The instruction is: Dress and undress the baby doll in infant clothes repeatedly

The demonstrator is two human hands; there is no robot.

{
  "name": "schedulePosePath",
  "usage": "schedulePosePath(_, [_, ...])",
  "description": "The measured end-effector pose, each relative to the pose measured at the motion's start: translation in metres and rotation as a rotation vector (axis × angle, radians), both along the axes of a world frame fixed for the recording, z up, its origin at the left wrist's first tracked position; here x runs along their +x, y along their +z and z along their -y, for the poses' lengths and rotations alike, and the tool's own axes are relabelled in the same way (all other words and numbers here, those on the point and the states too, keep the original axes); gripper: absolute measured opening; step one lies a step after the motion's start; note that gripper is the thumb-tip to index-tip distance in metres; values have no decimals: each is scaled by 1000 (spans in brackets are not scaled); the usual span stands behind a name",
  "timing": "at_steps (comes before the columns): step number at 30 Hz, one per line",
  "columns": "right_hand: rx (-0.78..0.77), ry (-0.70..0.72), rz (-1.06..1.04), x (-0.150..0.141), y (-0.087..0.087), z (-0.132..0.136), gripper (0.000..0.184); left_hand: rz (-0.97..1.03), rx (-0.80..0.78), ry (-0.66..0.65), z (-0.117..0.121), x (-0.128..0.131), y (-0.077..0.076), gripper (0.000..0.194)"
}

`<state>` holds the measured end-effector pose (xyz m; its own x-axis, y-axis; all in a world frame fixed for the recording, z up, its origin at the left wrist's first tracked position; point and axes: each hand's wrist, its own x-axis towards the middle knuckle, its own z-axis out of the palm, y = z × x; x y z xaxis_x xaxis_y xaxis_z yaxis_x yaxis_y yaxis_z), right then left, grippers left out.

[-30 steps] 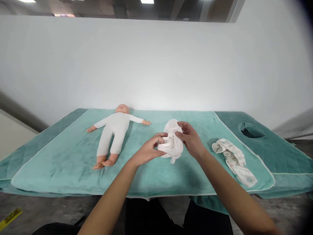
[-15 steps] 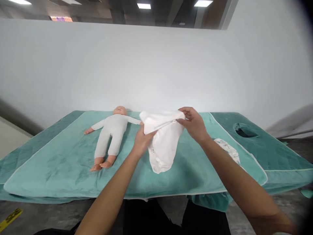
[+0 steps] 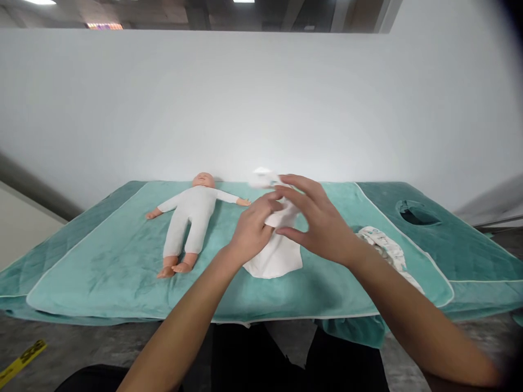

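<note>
A white baby bodysuit (image 3: 273,260) hangs bunched in front of me, its upper part gathered and its lower part draped over the mat. My left hand (image 3: 254,223) is closed around the gathered middle of it. Close on the other side is my right hand (image 3: 316,218), thumb and fingers spread apart around the cloth; whether its fingertips touch the fabric I cannot tell. A baby doll (image 3: 192,212) in a white suit lies on its back to the left, arms out, one hand near my left wrist.
A light green mat (image 3: 102,261) covers the padded bed, with a white wall behind. On the right lies a patterned white cloth item (image 3: 388,250), partly behind my right forearm. A dark round opening (image 3: 417,215) shows in the darker green cover (image 3: 461,245).
The bodysuit was stretched between both hands and is now bunched together in my left hand. My right hand has let go of its corner and moved inward, fingers spreading.
</note>
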<state>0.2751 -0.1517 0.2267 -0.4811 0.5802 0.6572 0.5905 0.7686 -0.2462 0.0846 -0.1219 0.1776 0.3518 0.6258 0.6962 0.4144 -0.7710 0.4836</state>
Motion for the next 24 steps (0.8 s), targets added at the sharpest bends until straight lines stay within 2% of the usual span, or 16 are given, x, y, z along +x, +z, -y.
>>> schedulePosePath(3, [-197, 77, 143, -6, 15, -15, 61, 90, -85, 0, 0, 6, -3, 14])
schedulePosePath(5, [-373, 79, 246, -4, 11, -33, 63, 124, -180, 80, -6, 5, -10, 13])
schedulePosePath(7, [-501, 33, 383, -1, 2, -48, 55, 84, -266, 185, -13, 3, -23, 13])
schedulePosePath(10, [-485, -74, 505, 6, -11, -59, 29, -45, -377, 233, -22, -1, -45, 9])
schedulePosePath(12, [-401, -126, 450, 17, -14, -61, 24, -117, -427, 234, -24, -5, -56, 7])
schedulePosePath(14, [-351, -171, 371, 32, -13, -61, 26, -136, -457, 297, -24, -13, -61, 10])
schedulePosePath(17, [-357, -303, 371, 57, -11, -59, 26, -85, -447, 431, -27, -32, -59, 14])
schedulePosePath(20, [-424, -381, 368, 65, -18, -53, 21, -99, -366, 480, -33, -42, -51, 14])
schedulePosePath(22, [-477, -276, 289, 55, -27, -46, 22, -170, -290, 463, -33, -35, -45, 13])
schedulePosePath(24, [-530, -93, 211, 37, -37, -40, 32, -264, -212, 432, -27, -21, -36, 13])
